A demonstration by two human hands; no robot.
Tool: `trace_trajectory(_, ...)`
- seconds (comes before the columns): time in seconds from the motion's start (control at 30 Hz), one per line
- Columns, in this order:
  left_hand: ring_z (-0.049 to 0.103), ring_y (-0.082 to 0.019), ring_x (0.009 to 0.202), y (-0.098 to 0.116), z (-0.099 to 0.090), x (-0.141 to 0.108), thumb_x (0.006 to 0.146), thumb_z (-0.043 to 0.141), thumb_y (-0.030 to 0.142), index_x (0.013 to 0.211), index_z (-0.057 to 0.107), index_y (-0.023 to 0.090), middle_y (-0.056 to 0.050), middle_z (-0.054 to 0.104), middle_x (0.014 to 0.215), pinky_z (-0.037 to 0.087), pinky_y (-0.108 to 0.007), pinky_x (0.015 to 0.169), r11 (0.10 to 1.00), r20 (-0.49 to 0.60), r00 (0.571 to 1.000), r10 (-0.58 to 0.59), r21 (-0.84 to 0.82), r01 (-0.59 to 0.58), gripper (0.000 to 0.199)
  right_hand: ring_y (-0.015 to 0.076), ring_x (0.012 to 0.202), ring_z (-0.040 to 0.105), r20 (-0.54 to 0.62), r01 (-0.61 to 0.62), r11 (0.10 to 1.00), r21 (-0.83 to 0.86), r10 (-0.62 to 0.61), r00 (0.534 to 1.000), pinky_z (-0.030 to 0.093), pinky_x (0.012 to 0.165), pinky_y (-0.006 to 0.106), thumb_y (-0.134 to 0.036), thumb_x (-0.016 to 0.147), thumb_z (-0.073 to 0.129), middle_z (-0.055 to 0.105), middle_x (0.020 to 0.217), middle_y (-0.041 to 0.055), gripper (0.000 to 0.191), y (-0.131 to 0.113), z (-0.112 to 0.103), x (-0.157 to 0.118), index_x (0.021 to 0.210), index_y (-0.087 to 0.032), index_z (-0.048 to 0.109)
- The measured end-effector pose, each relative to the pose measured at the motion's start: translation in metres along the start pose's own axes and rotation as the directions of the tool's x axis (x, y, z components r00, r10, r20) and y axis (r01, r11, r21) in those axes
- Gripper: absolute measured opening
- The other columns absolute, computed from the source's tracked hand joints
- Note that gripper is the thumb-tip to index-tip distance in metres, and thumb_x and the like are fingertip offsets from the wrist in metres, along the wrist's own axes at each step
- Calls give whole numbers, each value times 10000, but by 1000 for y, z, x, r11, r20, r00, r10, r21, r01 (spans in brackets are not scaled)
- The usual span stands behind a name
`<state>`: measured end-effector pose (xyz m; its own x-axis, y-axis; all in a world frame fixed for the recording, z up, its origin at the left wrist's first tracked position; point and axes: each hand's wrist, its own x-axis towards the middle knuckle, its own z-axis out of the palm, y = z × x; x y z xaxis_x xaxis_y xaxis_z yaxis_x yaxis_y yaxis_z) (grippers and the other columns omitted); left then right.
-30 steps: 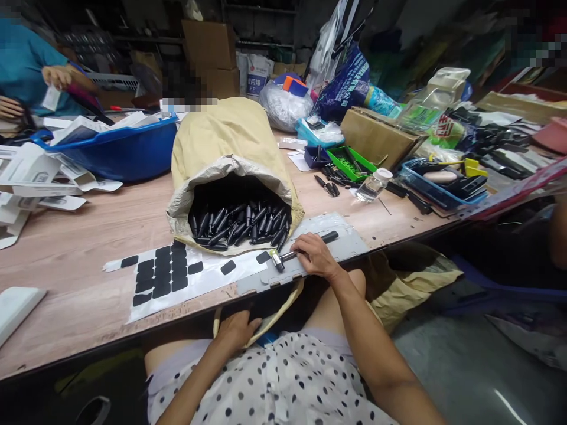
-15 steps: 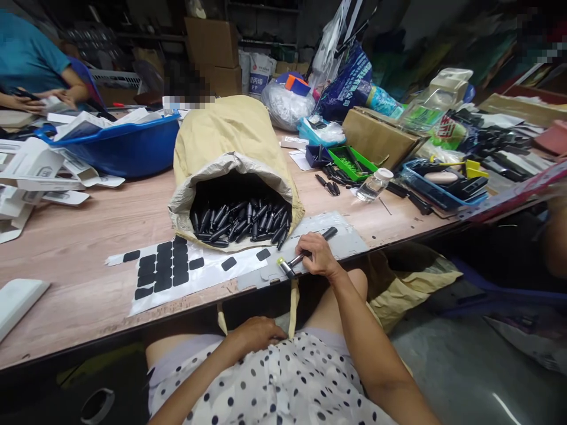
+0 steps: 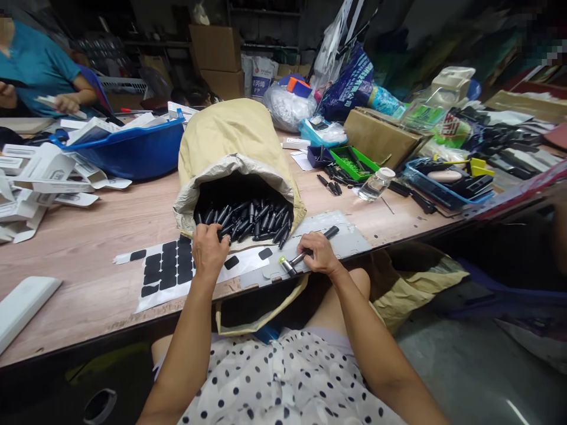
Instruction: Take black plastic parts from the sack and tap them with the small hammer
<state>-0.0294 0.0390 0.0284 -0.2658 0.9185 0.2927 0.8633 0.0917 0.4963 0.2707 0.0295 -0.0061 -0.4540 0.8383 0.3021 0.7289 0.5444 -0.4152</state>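
My left hand (image 3: 209,248) is at the mouth of a tan sack (image 3: 234,127), its fingers bent at the near edge of many black tubular parts (image 3: 252,219); whether it grips one is hidden. My right hand (image 3: 318,252) is wrapped round the handle of a small hammer (image 3: 287,265), whose metal head has a yellow-green face and points left. The hammer lies over a grey plate (image 3: 349,233) at the table's front edge. A white sheet with black rounded stickers (image 3: 168,268) lies partly beneath my left hand and forearm.
White boxes (image 3: 42,183) and a blue basin (image 3: 128,150) stand left. A green tray (image 3: 354,163), a clear jar (image 3: 376,184) and a blue basket (image 3: 447,186) are at right. Behind the basin, a person in teal (image 3: 42,71) holds a white item.
My left hand has risen from my lap to the sack's mouth. My right hand keeps hold of the hammer. The view has shifted slightly. The other person's hands have moved apart.
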Motion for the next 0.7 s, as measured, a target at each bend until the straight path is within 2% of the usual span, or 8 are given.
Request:
trace_trajectory(0.1, 590, -315, 1004, -14, 12, 5, 767, 671, 209, 892, 689, 214, -89, 581, 954, 516, -425, 887, 1000, -36, 999, -3, 12, 4, 127, 182, 714, 473, 0, -5, 1000, -3, 5, 1000, 328, 744, 328, -146, 576, 507, 595, 685, 9, 165, -1, 0, 1, 670, -221, 620)
trace_trajectory(0.2, 578, -304, 981, -22, 15, 2, 802, 640, 230, 879, 666, 219, -85, 581, 951, 498, -433, 900, 999, -105, 994, 35, -37, -39, 83, 179, 708, 471, -13, -9, 1000, 0, 9, 1000, 328, 746, 327, -153, 575, 511, 598, 684, 8, 153, -1, 0, 1, 666, -218, 616)
trace_trajectory(0.3, 566, -298, 978, -22, 11, -8, 881, 576, 286, 952, 641, 208, -92, 609, 976, 464, -455, 927, 990, -227, 971, 69, -101, -94, 123, 179, 711, 474, -12, -7, 1000, 2, 7, 1000, 328, 752, 328, -154, 578, 513, 599, 686, 8, 149, -1, 0, 1, 668, -217, 615)
trace_trajectory(0.37, 565, -280, 943, -15, 9, -19, 916, 549, 313, 992, 630, 206, -85, 632, 970, 463, -439, 898, 973, -243, 962, 127, -158, -169, 155, 179, 710, 471, -6, -6, 1000, 0, 6, 1000, 325, 753, 329, -152, 577, 514, 595, 687, 7, 152, -1, 0, 1, 670, -217, 615)
trace_trajectory(0.43, 565, -257, 903, -6, 11, -33, 920, 555, 308, 996, 637, 217, -67, 654, 955, 472, -402, 852, 933, -151, 955, 254, -222, -284, 144, 180, 713, 471, -3, -4, 1000, -3, 4, 1000, 321, 749, 329, -147, 572, 512, 591, 690, 8, 160, 0, 0, 1, 674, -216, 615)
trace_trajectory(0.53, 573, -236, 875, 5, 22, -50, 898, 586, 257, 954, 659, 235, -40, 681, 926, 477, -368, 824, 870, 59, 903, 426, -300, -391, 94, 180, 710, 471, -2, 2, 1000, -12, -2, 1000, 316, 741, 330, -138, 565, 507, 583, 686, 6, 170, 0, 1, 1, 677, -216, 608)
trace_trajectory(0.6, 580, -231, 867, 8, 32, -56, 874, 615, 232, 933, 671, 236, -35, 686, 915, 479, -365, 823, 871, 141, 887, 439, -309, -382, 81, 179, 708, 474, -4, 6, 1000, -14, -6, 1000, 314, 742, 331, -134, 563, 505, 580, 683, 4, 168, 1, 1, 1, 675, -216, 600)
trace_trajectory(0.7, 583, -227, 859, 6, 42, -56, 828, 669, 219, 926, 685, 240, -28, 675, 896, 483, -363, 819, 888, 179, 901, 396, -322, -327, 102, 178, 711, 481, -5, 13, 1000, -4, -13, 1000, 316, 744, 333, -128, 571, 507, 581, 685, 4, 158, 1, 0, 2, 675, -215, 589)
